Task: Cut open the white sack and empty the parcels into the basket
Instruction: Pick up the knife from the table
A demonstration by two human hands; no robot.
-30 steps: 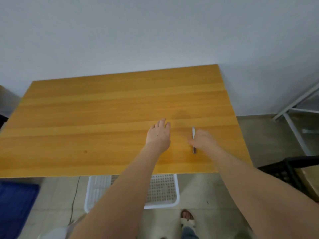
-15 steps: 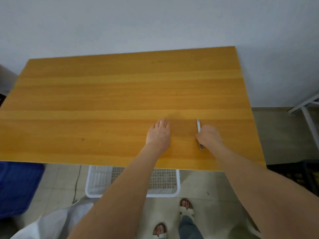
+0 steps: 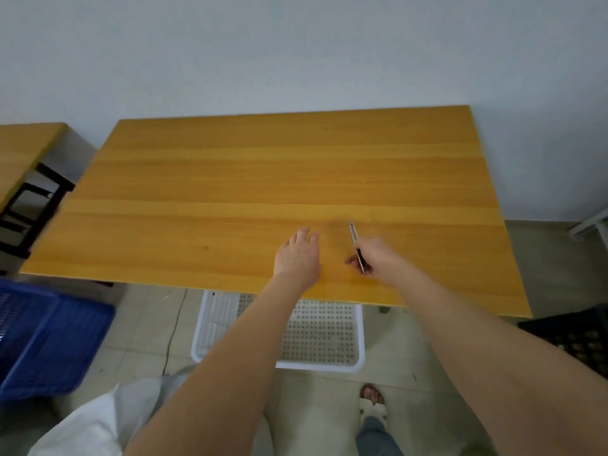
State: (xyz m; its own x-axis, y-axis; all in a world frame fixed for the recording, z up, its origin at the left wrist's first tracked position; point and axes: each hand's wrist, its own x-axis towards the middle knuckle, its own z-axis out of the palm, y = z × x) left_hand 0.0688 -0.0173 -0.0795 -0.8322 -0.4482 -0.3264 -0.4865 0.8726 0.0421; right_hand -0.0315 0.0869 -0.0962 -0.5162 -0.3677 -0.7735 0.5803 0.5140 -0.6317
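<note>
My right hand (image 3: 378, 258) grips a slim utility knife (image 3: 356, 243) near the front right of the wooden table (image 3: 263, 179); the knife's metal tip points away from me. My left hand (image 3: 297, 255) lies flat, palm down, on the table just left of the knife. A white perforated basket (image 3: 324, 337) stands on the floor under the table's front edge, partly hidden by my left forearm. The white sack (image 3: 108, 419) lies on the floor at the bottom left, beside my left arm.
A blue crate (image 3: 46, 340) sits on the floor at the left. A second wooden table (image 3: 23, 149) with a black frame stands at far left. A black crate (image 3: 579, 337) is at the right. My sandalled foot (image 3: 371, 404) stands near the basket.
My right hand has closed around the knife and raised its rear end off the table. The view has pulled back and tilted down, bringing the sack, blue crate and second table into sight.
</note>
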